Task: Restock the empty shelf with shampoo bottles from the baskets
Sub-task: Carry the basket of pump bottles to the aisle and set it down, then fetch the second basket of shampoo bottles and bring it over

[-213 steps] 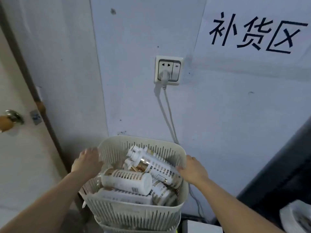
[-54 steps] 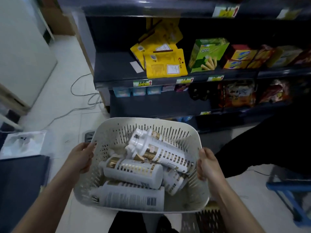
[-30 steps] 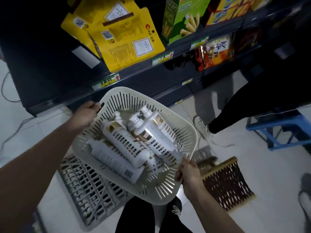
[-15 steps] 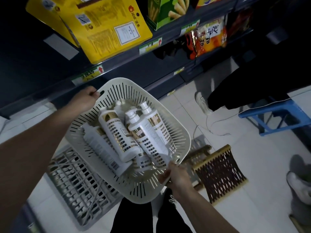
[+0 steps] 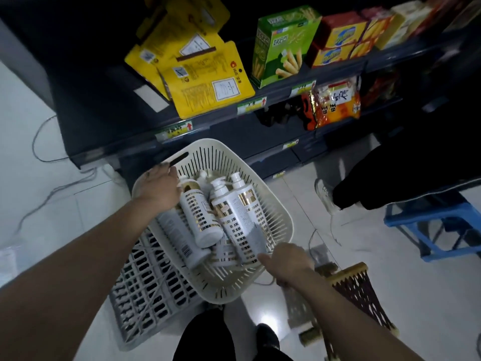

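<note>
A cream slotted basket point(image 5: 284, 214) hangs tilted in front of the dark shelf unit. Several white shampoo bottles point(image 5: 201, 217) with gold pattern lie in it, pump tops toward the shelf. My left hand point(image 5: 159, 188) lies over the basket's far-left rim, its fingers curled down beside the top of one bottle and hidden from view. My right hand point(image 5: 287, 263) grips the near-right rim. The shelf board's left part point(image 5: 104, 118) is bare.
Yellow packets point(image 5: 208, 87), a green box point(image 5: 281, 45) and snack bags point(image 5: 335, 102) fill the shelves. A grey crate point(image 5: 145, 295) lies under the basket, a brown woven basket point(image 5: 361, 293) at right. Another person's leg point(image 5: 364, 188), a blue stool point(image 5: 440, 230) and floor cables point(image 5: 52, 194) are nearby.
The basket has swung closer to the shelf. My left hand has slid off the handle slot and further along the rim toward the bottles. My right hand stays on the near rim.
</note>
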Demonstrator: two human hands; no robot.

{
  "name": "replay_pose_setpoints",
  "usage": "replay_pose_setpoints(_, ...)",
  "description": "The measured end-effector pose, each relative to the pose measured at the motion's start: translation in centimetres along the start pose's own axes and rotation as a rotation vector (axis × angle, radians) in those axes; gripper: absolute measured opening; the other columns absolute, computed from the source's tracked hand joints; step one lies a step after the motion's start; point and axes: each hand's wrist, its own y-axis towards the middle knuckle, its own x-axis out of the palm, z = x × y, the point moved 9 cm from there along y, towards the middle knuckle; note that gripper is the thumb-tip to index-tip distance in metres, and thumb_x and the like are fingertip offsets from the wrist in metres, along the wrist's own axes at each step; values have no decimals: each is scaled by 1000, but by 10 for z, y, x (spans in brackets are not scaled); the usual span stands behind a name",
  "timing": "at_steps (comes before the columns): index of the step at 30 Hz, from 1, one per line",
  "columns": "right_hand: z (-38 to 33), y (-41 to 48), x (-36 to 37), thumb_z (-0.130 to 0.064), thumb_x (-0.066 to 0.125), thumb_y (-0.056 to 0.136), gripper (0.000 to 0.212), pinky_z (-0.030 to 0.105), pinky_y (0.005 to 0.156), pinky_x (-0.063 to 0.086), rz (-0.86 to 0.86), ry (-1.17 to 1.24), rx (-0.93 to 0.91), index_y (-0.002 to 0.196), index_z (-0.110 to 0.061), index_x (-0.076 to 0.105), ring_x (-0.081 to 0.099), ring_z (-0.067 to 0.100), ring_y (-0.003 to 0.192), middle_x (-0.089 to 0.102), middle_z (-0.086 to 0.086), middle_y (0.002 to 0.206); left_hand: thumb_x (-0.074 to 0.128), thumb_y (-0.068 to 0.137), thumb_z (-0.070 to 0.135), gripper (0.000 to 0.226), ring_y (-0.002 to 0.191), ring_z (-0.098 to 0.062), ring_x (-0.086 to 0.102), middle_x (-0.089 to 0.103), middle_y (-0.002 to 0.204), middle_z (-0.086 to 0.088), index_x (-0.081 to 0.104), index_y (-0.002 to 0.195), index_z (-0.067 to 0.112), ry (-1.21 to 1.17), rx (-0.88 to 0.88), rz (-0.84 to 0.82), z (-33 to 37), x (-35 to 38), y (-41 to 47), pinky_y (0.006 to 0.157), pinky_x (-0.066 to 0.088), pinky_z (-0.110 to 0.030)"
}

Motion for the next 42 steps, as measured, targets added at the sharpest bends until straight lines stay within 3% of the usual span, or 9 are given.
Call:
replay_pose_setpoints(3,-18,1,-12,-57,46,94,50,33,75,47,82,-99,-146,110,-13,63,65,26,102,68,7,110,48,93,37,46,128,-27,43,50,137,-10,47,130,9,35,-24,46,8,-10,-41,105,36,-40)
replay_pose_setpoints(6,-36,-11,-14,-51,47,95,43,32,73,45,118,-213,-331,114,-15,61,63,28,105,66,9,115,52,92,37,42,124,-26,48,52,133,-8,48,126,11,66,-96,63,10,-13,-88,98,40,-39)
replay_pose_setpoints(11,-56,-57,-13,-42,51,95,41,37,86,49,194,-325,-626,123,-13,55,59,32,112,62,13,122,50,93,29,42,121,-28,50,52,134,-9,47,131,13,-35,-284,138,13,-20,-188,99,40,-37)
replay_pose_setpoints(18,-76,-133,6,-42,52,95,46,36,83,47,254,-481,-931,131,-12,49,55,31,115,56,12,129,52,94,33,36,116,-27,50,55,125,-8,49,122,11,-54,-509,206,14,-11,-344,90,41,-38)
replay_pose_setpoints(21,-92,-170,31,-38,53,96,42,35,78,50,221,-560,-1040,128,-11,50,57,28,100,59,13,124,53,94,36,32,111,-28,53,56,120,-8,50,114,11,-41,-632,219,12,-3,-418,82,41,-36)
replay_pose_setpoints(30,-140,-321,131,-44,51,95,47,37,89,48,259,-725,-1394,130,-12,50,54,31,116,56,12,128,54,91,38,32,118,-26,50,55,124,-7,51,112,14,-130,-1033,206,1,54,-647,93,40,-38)
replay_pose_setpoints(33,-145,-382,175,-42,51,96,48,40,96,43,240,-785,-1502,133,-12,47,47,30,123,51,11,131,53,91,38,40,117,-26,51,56,125,-6,49,123,14,-142,-1161,231,12,73,-728,92,41,-38)
replay_pose_setpoints(37,-139,-470,237,-37,55,95,46,39,99,44,202,-829,-1640,134,-13,46,47,30,125,50,11,133,54,90,39,35,119,-26,50,55,125,-5,51,116,16,-154,-1324,235,40,106,-840,93,39,-38)
replay_pose_setpoints(42,-98,-578,318,-37,58,94,52,40,100,44,160,-904,-1827,138,-12,46,46,30,127,50,12,135,53,92,38,41,124,-27,47,54,129,-7,48,124,13,-171,-1502,184,94,148,-975,98,39,-40)
